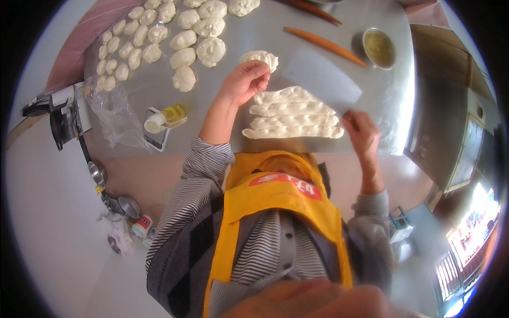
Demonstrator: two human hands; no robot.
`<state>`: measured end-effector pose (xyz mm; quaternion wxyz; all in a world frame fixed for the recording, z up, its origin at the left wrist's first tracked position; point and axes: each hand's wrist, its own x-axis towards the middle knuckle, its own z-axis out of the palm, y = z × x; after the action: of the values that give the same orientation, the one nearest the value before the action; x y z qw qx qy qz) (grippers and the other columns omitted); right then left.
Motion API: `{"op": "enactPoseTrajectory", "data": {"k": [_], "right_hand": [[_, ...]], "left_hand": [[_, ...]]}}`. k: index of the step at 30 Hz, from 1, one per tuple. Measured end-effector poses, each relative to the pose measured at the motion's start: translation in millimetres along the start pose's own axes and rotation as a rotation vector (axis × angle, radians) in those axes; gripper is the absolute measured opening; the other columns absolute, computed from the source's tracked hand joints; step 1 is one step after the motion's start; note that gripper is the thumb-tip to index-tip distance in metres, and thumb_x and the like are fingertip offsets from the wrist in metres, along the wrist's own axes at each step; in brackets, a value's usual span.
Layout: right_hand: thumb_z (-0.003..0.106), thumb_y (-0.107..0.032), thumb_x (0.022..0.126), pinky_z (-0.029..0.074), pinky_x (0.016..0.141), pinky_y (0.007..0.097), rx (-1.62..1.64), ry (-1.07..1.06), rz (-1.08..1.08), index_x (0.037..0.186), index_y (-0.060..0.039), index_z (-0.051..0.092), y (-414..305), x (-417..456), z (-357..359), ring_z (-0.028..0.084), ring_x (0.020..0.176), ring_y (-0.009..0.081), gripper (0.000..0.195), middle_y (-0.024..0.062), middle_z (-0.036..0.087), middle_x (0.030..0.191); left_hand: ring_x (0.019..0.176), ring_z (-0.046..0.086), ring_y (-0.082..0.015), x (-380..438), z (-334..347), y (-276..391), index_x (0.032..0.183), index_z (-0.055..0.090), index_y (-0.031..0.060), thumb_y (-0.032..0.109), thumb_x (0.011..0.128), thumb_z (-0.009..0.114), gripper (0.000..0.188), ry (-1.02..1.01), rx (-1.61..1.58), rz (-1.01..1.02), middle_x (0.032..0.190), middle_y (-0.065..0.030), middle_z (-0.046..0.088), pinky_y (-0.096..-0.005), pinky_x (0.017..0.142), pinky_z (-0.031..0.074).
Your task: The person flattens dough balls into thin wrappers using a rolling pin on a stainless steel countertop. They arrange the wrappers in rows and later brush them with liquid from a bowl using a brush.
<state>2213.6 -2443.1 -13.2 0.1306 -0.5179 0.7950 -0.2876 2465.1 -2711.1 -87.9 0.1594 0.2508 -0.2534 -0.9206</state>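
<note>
Several long, dimpled dough strips [294, 121] lie side by side on the metal table in front of me. My left hand [248, 81] has its fingers curled at the near edge of a dough lump [260, 59], just above the strips' left end. It covers part of the lump, and I cannot tell whether dough is pinched in it. My right hand [362, 131] is closed at the near end of a broad rectangular blade [324, 75], apparently a cleaver, its handle hidden in the fist. The blurred blade slants beyond the strips' right side.
Oval dough pieces [185, 57] fill the table's far left. Tapered wooden rolling pins [326, 47] lie near a metal bowl [379, 48] of yellowish contents. At left are an oil bottle [173, 113], a small flat scale-like device [157, 140] and plastic film [115, 115].
</note>
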Motion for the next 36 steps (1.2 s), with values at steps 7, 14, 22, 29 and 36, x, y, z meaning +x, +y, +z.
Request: {"op": "enactPoseTrajectory", "data": {"k": [7, 14, 22, 29, 36], "right_hand": [[0.072, -0.026, 0.092, 0.055, 0.071, 0.0377, -0.278, 0.101, 0.420, 0.103, -0.0128, 0.075, 133.2, -50.9, 6.0, 0.070, 0.079, 0.0245, 0.017, 0.0077, 0.070, 0.091], [0.066, -0.034, 0.096, 0.054, 0.082, 0.0428, -0.455, 0.044, 0.633, 0.110, -0.0141, 0.073, 210.9, -98.4, 17.6, 0.066, 0.104, 0.0291, 0.025, 0.0097, 0.069, 0.109], [0.076, -0.026, 0.086, 0.046, 0.104, 0.0486, -0.400, -0.019, -0.077, 0.128, -0.0088, 0.063, 105.4, 9.6, 82.4, 0.049, 0.131, 0.0383, 0.048, 0.0172, 0.052, 0.142], [0.077, -0.018, 0.081, 0.055, 0.082, 0.0432, 0.256, -0.367, -0.069, 0.137, -0.0157, 0.050, -12.9, 126.5, 144.3, 0.063, 0.114, 0.0335, 0.062, 0.0178, 0.061, 0.128], [0.072, -0.017, 0.079, 0.055, 0.085, 0.0443, -0.270, -0.257, -0.347, 0.120, -0.0111, 0.063, 42.3, 123.3, 153.3, 0.064, 0.100, 0.0368, 0.042, 0.0167, 0.064, 0.109]], "left_hand": [[0.115, 0.058, -0.0362, 39.1, -59.1, -30.8, 0.128, 0.060, -0.0021, 0.028, 0.087, 0.076, 0.054, 0.428, 2.158, 0.623, 0.126, -0.0164, 0.061, -0.0446, 0.093, 0.048], [0.132, 0.044, -0.0336, 48.8, -68.1, -31.4, 0.138, 0.051, 0.0012, 0.036, 0.082, 0.078, 0.071, 0.183, 2.141, 0.594, 0.143, -0.0151, 0.047, -0.0504, 0.105, 0.036], [0.092, 0.061, -0.0339, 80.4, -82.6, -24.6, 0.104, 0.061, 0.0045, 0.031, 0.086, 0.074, 0.035, 0.292, 2.031, 0.610, 0.104, -0.0136, 0.066, -0.0443, 0.080, 0.050], [0.071, 0.060, -0.0372, 58.2, 26.4, -3.5, 0.084, 0.058, 0.0022, 0.035, 0.090, 0.074, 0.037, 0.035, 1.715, 0.267, 0.074, -0.0170, 0.060, -0.0448, 0.062, 0.046], [0.094, 0.061, -0.0339, 50.3, -34.9, -47.7, 0.111, 0.064, 0.0072, 0.034, 0.086, 0.078, 0.038, 0.285, 1.981, 0.409, 0.104, -0.0133, 0.064, -0.0430, 0.078, 0.049]]}}
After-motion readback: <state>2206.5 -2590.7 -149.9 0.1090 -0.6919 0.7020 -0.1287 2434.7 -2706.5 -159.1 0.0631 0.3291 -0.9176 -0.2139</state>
